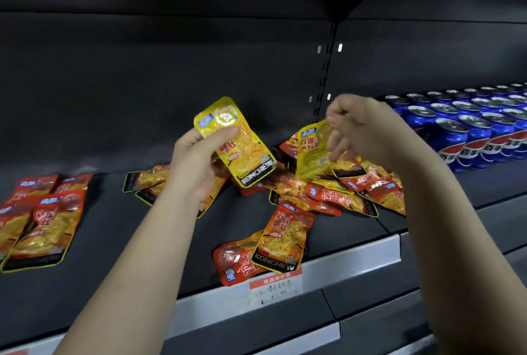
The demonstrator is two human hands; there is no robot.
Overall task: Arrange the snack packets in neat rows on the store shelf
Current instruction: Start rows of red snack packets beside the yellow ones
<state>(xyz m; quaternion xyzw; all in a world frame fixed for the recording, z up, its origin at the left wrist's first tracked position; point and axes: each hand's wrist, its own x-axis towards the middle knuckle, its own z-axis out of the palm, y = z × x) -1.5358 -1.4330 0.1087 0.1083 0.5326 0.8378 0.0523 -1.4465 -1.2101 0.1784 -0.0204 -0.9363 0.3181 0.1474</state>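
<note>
My left hand (pixel 196 160) grips a yellow snack packet (pixel 242 149) above the dark shelf (pixel 119 235), thumb across its front. My right hand (pixel 359 129) pinches the top corner of a second yellow packet (pixel 312 152), which hangs blurred over a loose pile of red and yellow packets (pixel 336 192). Two more red packets (pixel 273 249) lie near the shelf's front edge. At the far left, several red packets (pixel 42 220) lie in overlapping rows.
Rows of blue soda cans (pixel 470 126) fill the shelf to the right, behind my right forearm. A price label (pixel 275 286) sits on the grey front rail. The shelf's back wall is dark, with a slotted upright (pixel 325 81).
</note>
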